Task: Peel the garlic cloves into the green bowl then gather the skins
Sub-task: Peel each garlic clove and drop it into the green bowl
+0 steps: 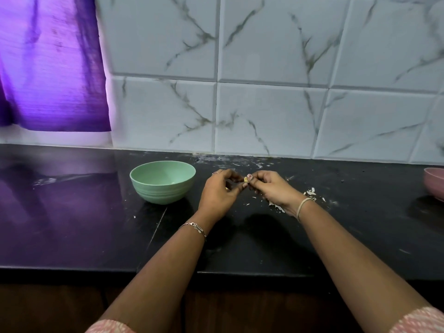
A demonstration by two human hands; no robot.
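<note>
Recorded two bare forearms reaching in from the near edge over the dark tabletop (240, 248). Found the left hand (217, 193) and the right hand (271, 188) raised close together just above it. Found the fingers (228, 175) of both hands curled and clamped on one garlic clove (245, 179), pinched at the fingertips. Noted pale yellow flesh at the pinch. Judged the step in hand as stripping the skin from this clove. Could not tell how much skin remained on it.

Logged loose skins (311, 191) scattered on the tabletop under and beside the right wrist, with finer flecks farther back toward the wall. Found no pile anywhere. Judged the gathering as not yet begun.

Located the green bowl (161, 191) upright on the tabletop, just left of the left hand and apart from it. Made out one small pale piece (173, 182) low on its inner wall and took it for a peeled clove. Saw nothing else inside.

Spotted no unpeeled cloves lying loose. Noted a pink bowl (434, 183) cut off at the far right edge, its inside out of view. Could not tell whether it held more cloves.

Judged as left to do: finishing this clove, dropping it into the green bowl, peeling any further cloves, then sweeping the skins together
</note>
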